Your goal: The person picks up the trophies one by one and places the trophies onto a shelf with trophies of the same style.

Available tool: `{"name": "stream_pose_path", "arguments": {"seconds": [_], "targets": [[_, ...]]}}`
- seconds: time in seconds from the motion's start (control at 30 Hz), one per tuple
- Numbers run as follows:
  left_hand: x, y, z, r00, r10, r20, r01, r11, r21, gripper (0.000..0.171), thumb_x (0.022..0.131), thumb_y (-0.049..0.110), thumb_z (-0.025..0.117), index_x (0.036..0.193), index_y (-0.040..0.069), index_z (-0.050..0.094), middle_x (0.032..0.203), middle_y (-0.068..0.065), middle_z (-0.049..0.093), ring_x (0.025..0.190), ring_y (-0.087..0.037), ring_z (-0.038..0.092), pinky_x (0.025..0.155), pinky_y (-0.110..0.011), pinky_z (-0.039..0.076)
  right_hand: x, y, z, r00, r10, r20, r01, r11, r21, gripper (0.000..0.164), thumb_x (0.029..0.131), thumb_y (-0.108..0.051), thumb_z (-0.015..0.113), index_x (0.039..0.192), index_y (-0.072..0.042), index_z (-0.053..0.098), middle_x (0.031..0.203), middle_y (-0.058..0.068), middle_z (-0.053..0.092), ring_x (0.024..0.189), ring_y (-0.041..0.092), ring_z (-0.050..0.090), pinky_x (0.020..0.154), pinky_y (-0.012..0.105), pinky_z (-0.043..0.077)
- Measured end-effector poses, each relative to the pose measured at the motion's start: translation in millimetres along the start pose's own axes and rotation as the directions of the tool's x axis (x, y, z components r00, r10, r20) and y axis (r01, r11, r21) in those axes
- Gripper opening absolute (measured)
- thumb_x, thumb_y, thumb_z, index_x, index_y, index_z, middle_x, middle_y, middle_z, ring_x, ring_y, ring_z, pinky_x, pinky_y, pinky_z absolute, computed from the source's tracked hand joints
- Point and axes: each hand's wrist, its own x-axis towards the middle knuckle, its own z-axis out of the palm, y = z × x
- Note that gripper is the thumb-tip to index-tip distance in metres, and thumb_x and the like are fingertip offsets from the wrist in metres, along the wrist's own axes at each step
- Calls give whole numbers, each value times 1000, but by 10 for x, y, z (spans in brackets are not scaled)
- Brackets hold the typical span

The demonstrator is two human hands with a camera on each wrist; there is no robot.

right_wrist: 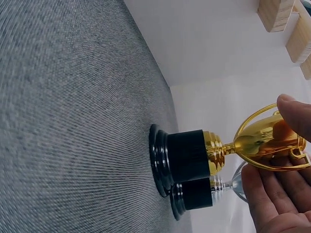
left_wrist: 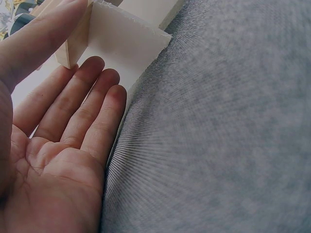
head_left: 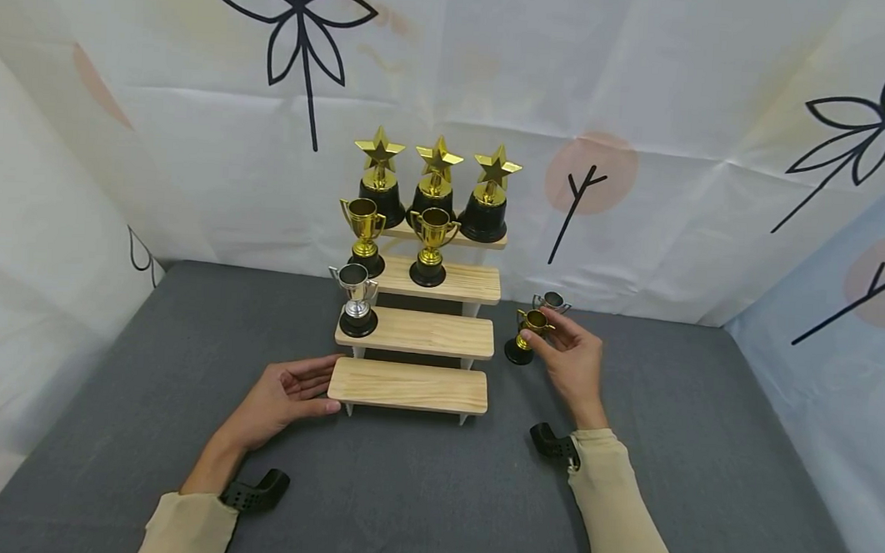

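My right hand (head_left: 575, 363) pinches a small gold trophy cup (head_left: 530, 323) by its bowl, to the right of a stepped wooden stand (head_left: 408, 386). In the right wrist view the gold cup (right_wrist: 265, 138) stands out on its black base, close above or on the cloth; which one I cannot tell. Just behind it is a silver trophy cup (head_left: 554, 299), partly hidden by the hand. My left hand (head_left: 278, 397) lies at the left end of the lowest step, fingers fairly straight, fingertips (left_wrist: 92, 63) beside the stand's white support (left_wrist: 129, 41).
Three gold star trophies (head_left: 436, 172) stand on the top step. One step down are two gold cups (head_left: 431, 234), at left and middle. A silver cup (head_left: 356, 297) sits at the left of the third step. Grey cloth (head_left: 401, 491) covers the table, with a patterned fabric wall (head_left: 679, 197) behind.
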Motion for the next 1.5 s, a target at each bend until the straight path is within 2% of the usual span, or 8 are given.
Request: {"name": "stream_pose_path", "arguments": {"seconds": [0.2, 0.43, 0.67, 0.8, 0.9, 1.1, 1.23, 1.5], "targets": [[2, 3, 1, 1000, 9, 4, -9, 1000, -4, 74, 84, -2, 80, 147, -13, 42, 144, -34, 48, 120, -6, 61, 101, -27, 53, -43, -182, 18, 1000, 9, 4, -9, 1000, -25, 45, 86, 10, 76, 128, 18, 60, 129, 34, 61, 117, 46, 62, 102, 46, 51], [3, 3, 4, 1000, 6, 3, -6, 1000, -4, 74, 84, -2, 81, 147, -12, 43, 144, -34, 48, 121, -7, 61, 101, -27, 53, -49, -142, 24, 999, 44, -6, -44, 999, -31, 44, 87, 5, 77, 128, 14, 63, 127, 31, 63, 117, 40, 64, 100, 38, 53], [6, 8, 6, 1000, 1, -1, -1, 1000, 1, 75, 84, -1, 82, 147, -12, 43, 144, -33, 49, 121, -7, 61, 101, -27, 53, -32, -79, 35, 1000, 22, -11, -22, 999, -43, 44, 88, 7, 76, 128, 16, 61, 126, 34, 62, 115, 45, 63, 100, 43, 52], [4, 15, 5, 1000, 4, -2, -4, 1000, 0, 75, 84, -1, 82, 147, -12, 43, 143, -33, 49, 120, -7, 61, 101, -26, 53, 3, 46, 22, 1000, 5, -24, -6, 1000, -20, 44, 87, 3, 78, 128, 11, 64, 125, 29, 65, 113, 39, 66, 97, 31, 56], [3, 9, 1, 1000, 4, -1, -4, 1000, 0, 75, 84, -1, 82, 147, -12, 43, 143, -33, 49, 120, -7, 61, 101, -26, 53, 25, 110, 13, 999, -11, -37, 11, 1000, 7, 43, 86, 2, 80, 127, 8, 67, 123, 26, 67, 107, 25, 69, 92, 20, 57], [3, -3, -4, 1000, 3, 1, -3, 1000, 5, 74, 84, 0, 82, 147, -11, 44, 144, -33, 49, 121, -7, 61, 101, -26, 53, -3, -80, -2, 998, -37, -41, 38, 999, 29, 45, 85, 7, 79, 127, 12, 65, 120, 29, 67, 95, -2, 66, 89, 16, 57], [0, 3, 0, 1000, 4, 1, -4, 1000, 2, 74, 84, -1, 81, 147, -11, 43, 143, -33, 49, 120, -7, 61, 101, -26, 53, 9, -88, -34, 997, -55, -52, 57, 997, 43, 45, 84, 5, 80, 126, 10, 66, 121, 26, 68, 97, -1, 67, 90, 16, 56], [1, -5, -4, 1000, -3, -1, 3, 1000, 1, 74, 84, -1, 81, 147, -11, 43, 144, -33, 49, 121, -8, 61, 101, -27, 53, -18, -296, -97, 991, -113, -75, 119, 990, 80, 41, 86, 5, 79, 125, 8, 68, 120, 25, 68, 101, 5, 69, 91, 20, 57]]}}
